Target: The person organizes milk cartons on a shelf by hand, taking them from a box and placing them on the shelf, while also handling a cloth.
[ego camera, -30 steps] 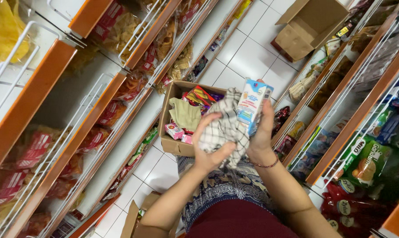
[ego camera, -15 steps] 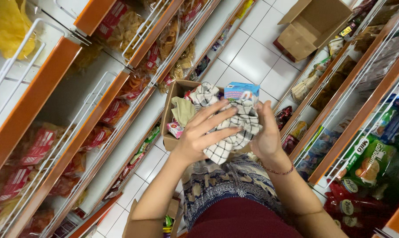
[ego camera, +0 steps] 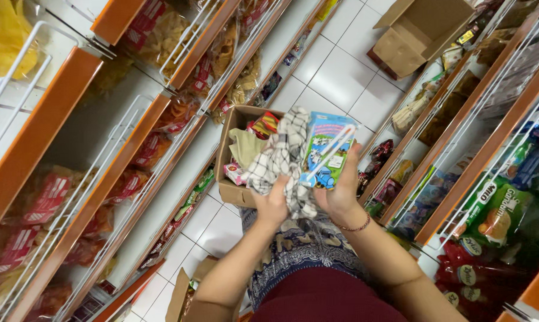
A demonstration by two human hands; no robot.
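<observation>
Two hands meet at the middle of our view, above our lap. Our right hand [ego camera: 341,194] grips a small blue drink carton [ego camera: 328,149] with a white straw across its front; the thumb shows along its right edge, while the other fingers are hidden behind it. Our left hand [ego camera: 273,203] is closed on a black-and-white checked cloth [ego camera: 284,158], which hangs against the carton's left side and covers part of it; we cannot make out that hand's fingertips under the folds. Behind the cloth an open cardboard box [ego camera: 230,191] sits on the white tiled floor [ego camera: 341,77], its contents half hidden. Orange-edged shelves [ego camera: 55,113] of blurred snack bags run along both sides, cut off by the frame.
</observation>
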